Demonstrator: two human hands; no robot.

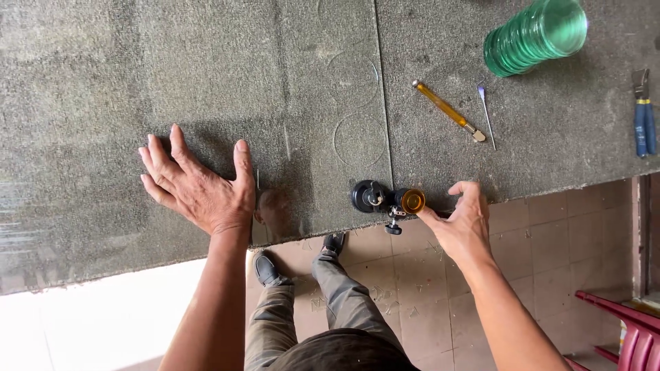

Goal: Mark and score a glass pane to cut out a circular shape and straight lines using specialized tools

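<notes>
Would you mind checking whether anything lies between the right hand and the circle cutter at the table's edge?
Nothing visible does. The right hand is already at the circle cutter, fingertips against its amber knob. The amber glass cutter and the stack of green glass discs lie farther back on the table, out of the way.

A counter [103, 82] covered in grey-green felt fills most of the view, a seam running down its covering. Below its edge lies a floor [550, 233] of worn brownish tiles. Bright daylight whitens the lower left. A red plastic chair [636, 330] stands at the lower right.
</notes>
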